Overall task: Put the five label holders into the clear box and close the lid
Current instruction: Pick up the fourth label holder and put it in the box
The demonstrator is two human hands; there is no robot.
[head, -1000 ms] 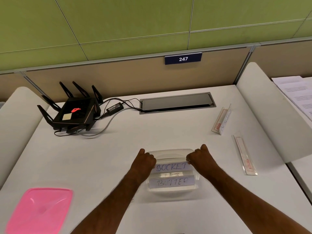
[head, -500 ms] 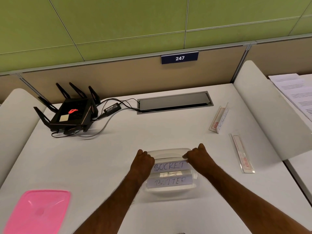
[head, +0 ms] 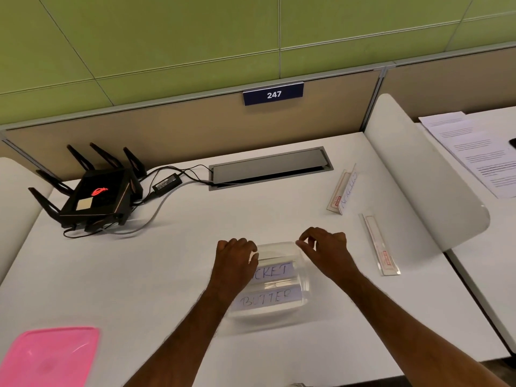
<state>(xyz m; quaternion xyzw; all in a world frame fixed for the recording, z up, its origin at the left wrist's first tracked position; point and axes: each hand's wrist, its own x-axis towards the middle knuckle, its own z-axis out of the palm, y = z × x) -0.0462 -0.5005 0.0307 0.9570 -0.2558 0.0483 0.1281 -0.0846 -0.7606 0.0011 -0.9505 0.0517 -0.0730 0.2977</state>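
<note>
The counter (head: pixel 111 275) carries the clear box (head: pixel 303 277), open, with its pink lid (head: pixel 47 356) well left of it. Two holders (head: pixel 268 298) lie inside the box; two more (head: pixel 342 191) sit right of it. They look light, stiff and slick, best pinched at the ends. Left hand (head: pixel 234 258) curls at the rim; right hand (head: pixel 325 247) fingers (head: pixel 303 243) loosely pinched, holding nothing I can see.

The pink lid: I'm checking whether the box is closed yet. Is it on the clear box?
No, the pink lid lies on the table's near left corner, apart from the clear box.
</note>
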